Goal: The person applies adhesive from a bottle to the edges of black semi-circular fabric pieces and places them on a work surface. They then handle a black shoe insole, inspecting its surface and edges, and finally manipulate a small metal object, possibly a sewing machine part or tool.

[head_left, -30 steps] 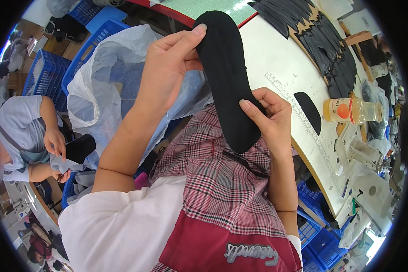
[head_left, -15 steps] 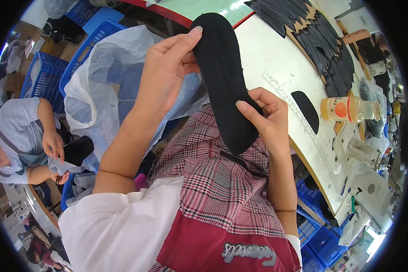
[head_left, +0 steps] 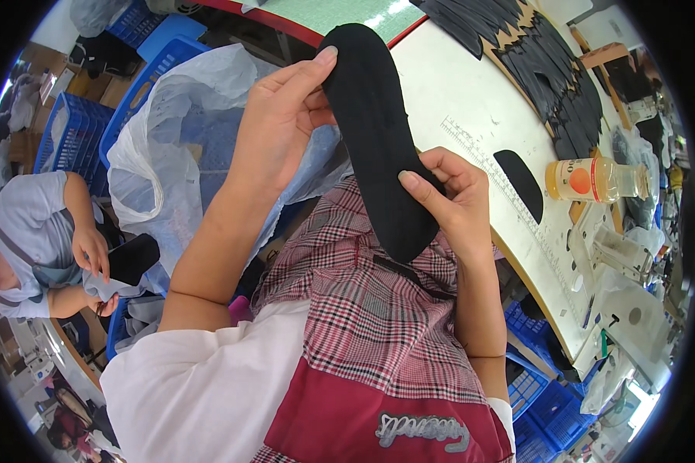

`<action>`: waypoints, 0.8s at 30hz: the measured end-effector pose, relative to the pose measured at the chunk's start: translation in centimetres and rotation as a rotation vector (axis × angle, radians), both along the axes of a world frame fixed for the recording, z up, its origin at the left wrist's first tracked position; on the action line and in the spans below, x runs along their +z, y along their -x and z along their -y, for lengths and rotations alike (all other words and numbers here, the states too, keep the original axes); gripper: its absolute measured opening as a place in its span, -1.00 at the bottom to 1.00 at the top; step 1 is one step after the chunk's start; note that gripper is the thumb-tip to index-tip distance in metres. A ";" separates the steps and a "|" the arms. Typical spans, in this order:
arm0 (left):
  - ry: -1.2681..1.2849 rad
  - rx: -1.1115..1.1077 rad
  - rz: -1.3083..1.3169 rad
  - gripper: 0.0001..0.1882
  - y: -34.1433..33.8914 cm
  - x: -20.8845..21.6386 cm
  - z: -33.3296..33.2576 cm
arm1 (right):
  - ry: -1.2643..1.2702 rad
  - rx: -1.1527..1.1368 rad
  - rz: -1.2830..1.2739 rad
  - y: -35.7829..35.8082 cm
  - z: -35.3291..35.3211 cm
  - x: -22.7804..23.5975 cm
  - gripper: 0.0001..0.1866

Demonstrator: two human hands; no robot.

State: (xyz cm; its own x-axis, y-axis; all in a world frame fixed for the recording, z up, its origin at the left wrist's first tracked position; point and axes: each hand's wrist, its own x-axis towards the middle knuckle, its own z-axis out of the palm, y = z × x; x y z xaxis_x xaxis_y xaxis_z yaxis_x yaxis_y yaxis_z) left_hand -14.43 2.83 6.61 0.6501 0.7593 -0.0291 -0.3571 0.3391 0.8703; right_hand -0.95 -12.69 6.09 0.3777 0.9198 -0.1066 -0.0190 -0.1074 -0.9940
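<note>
A black insole [head_left: 378, 131] is stretched between my two hands, in front of my checked apron. Near its far end, my left hand [head_left: 282, 116] pinches the left edge, thumb on top. Lower down, my right hand [head_left: 459, 197] grips the right edge close to the near end, with the thumb lying across the black face and the fingers curled behind. The underside of the insole is hidden from me.
On the white table [head_left: 440, 85] to the right lie a black rounded piece [head_left: 520, 185], a clear ruler [head_left: 510, 185] and stacked black pieces [head_left: 552, 85], beside a bottle [head_left: 594, 180]. At left stands a plastic-lined blue basket [head_left: 143, 85]; a co-worker [head_left: 42, 239] holds dark material.
Both hands keep the same grip on the insole. The picture has shifted very slightly, and the hands and insole sit a touch further left.
</note>
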 end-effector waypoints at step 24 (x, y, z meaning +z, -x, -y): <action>0.041 -0.042 -0.011 -0.74 -0.7 0.4 1.4 | -0.164 -0.044 -0.044 0.3 -1.8 0.7 -0.84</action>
